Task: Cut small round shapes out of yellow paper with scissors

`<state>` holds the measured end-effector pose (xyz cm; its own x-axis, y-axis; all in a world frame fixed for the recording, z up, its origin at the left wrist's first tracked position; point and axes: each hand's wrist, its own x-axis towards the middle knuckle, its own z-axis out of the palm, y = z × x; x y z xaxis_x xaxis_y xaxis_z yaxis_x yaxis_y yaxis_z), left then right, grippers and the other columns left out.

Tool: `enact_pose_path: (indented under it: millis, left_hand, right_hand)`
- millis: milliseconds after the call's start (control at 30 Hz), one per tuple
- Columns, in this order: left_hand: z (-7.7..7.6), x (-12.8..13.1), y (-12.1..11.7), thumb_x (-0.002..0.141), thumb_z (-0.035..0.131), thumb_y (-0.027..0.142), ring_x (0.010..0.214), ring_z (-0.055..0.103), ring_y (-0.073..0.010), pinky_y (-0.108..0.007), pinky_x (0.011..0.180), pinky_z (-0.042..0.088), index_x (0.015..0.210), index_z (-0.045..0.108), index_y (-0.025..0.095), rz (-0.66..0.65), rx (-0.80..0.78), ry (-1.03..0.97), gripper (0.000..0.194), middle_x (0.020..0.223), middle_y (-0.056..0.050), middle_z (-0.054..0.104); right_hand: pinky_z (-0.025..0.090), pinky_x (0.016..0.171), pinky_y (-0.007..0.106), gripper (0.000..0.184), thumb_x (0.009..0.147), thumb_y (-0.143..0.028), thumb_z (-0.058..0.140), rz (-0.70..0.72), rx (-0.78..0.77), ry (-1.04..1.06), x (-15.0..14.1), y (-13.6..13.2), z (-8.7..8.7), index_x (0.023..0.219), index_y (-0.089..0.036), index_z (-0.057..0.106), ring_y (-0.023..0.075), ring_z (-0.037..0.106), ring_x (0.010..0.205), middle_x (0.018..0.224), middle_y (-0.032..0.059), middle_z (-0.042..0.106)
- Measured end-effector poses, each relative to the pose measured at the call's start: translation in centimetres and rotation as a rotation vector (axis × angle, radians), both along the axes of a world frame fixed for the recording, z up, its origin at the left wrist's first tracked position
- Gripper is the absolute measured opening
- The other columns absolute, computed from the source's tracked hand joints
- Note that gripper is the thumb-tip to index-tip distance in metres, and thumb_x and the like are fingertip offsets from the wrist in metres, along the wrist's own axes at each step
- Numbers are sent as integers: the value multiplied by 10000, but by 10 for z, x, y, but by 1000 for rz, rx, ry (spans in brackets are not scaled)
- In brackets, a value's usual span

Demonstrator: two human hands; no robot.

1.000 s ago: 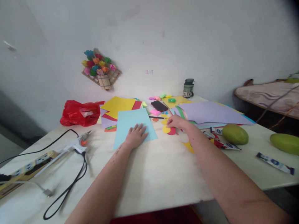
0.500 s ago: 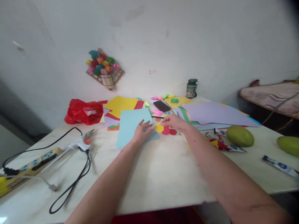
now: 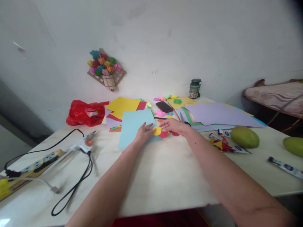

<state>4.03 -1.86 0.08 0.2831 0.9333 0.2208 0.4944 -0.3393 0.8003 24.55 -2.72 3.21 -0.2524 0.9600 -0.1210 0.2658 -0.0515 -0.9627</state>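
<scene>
A yellow paper circle is between my two hands, its right edge pinched by the fingertips of my right hand. My left hand rests over a light blue sheet, fingers apart, with the thumb tip at the circle's left edge. Whether it grips that edge is hard to make out. Just under and beside the yellow disc lies a red paper circle. Another red circle is partly covered by my right hand. Behind that hand, scissors show in part.
Coloured sheets and a red plastic bag lie at the back left. A phone is behind my hands. Purple paper, green fruit and tubes are rightward. A glue gun and power strip lie left.
My right hand has shifted left with the yellow circle, bringing it to my left hand's fingertips. It now covers more of the red circles. My left hand has barely moved.
</scene>
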Motion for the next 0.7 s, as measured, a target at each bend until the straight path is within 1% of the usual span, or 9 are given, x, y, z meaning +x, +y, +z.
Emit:
enact_pose_path:
  millis: [133, 233, 300, 367, 433, 500, 567, 633, 700]
  left_hand:
    - [-3, -1, 4, 827, 629, 393, 1478, 268, -267, -450, 1212, 225, 808, 743, 211, 27, -9, 25, 215, 1316, -48, 642]
    - [-5, -2, 7, 809, 630, 440, 1465, 302, -261, -429, 1213, 236, 813, 753, 226, 45, -24, -14, 246, 1292, -35, 659]
    - [-5, -2, 8, 806, 618, 477, 1461, 312, -264, -441, 1212, 239, 802, 754, 239, 55, -22, -23, 274, 1291, -22, 658]
    - [-5, -3, 9, 817, 593, 497, 1466, 298, -269, -457, 1212, 230, 798, 750, 240, 55, -9, -11, 302, 1310, -21, 645]
    - [-4, -4, 8, 834, 572, 499, 1476, 271, -274, -468, 1213, 217, 799, 743, 232, 50, 0, 19, 319, 1336, -29, 626]
    - [-4, -5, 7, 846, 568, 479, 1487, 241, -275, -472, 1215, 203, 798, 733, 224, 45, 0, 49, 307, 1359, -36, 609]
    - [-3, -5, 6, 840, 593, 443, 1493, 221, -276, -471, 1218, 192, 783, 723, 215, 45, -2, 72, 269, 1371, -47, 600]
    - [-3, -5, 5, 820, 630, 422, 1495, 212, -284, -482, 1218, 188, 769, 718, 208, 45, 2, 92, 237, 1375, -56, 597]
    - [-3, -5, 5, 797, 663, 426, 1493, 216, -301, -508, 1214, 189, 763, 720, 207, 48, 12, 124, 229, 1377, -56, 596]
  right_hand:
    - [395, 477, 187, 164, 684, -70, 731, -16, 8, -61, 0, -3, 4, 825, -140, 686, 62, 488, 463, 573, -30, 624]
    - [377, 439, 184, 129, 711, -79, 707, -61, 19, -128, 3, -1, 7, 823, -139, 683, 64, 471, 438, 550, -32, 598]
    - [401, 455, 185, 120, 727, -87, 697, -114, 43, -188, 9, 2, 7, 837, -132, 687, 70, 488, 454, 577, -16, 614]
    - [447, 514, 194, 101, 734, -81, 688, -180, 84, -281, 16, 8, 6, 824, -127, 690, 84, 539, 518, 656, 15, 659]
    - [473, 580, 207, 82, 728, -66, 679, -250, 140, -419, 23, 13, 4, 776, -131, 692, 108, 591, 608, 733, 39, 692]
    - [484, 639, 223, 74, 725, -79, 679, -262, 182, -547, 28, 15, 3, 751, -143, 705, 137, 628, 696, 781, 48, 712]
    - [482, 676, 238, 73, 722, -102, 686, -241, 178, -671, 31, 14, 4, 748, -161, 722, 163, 651, 766, 824, 53, 728]
    - [476, 696, 253, 94, 720, -131, 699, -245, 170, -795, 30, 10, 7, 783, -188, 740, 188, 664, 837, 895, 54, 740]
    - [473, 720, 261, 147, 722, -165, 716, -281, 202, -886, 28, 7, 12, 854, -220, 752, 208, 663, 918, 988, 53, 739]
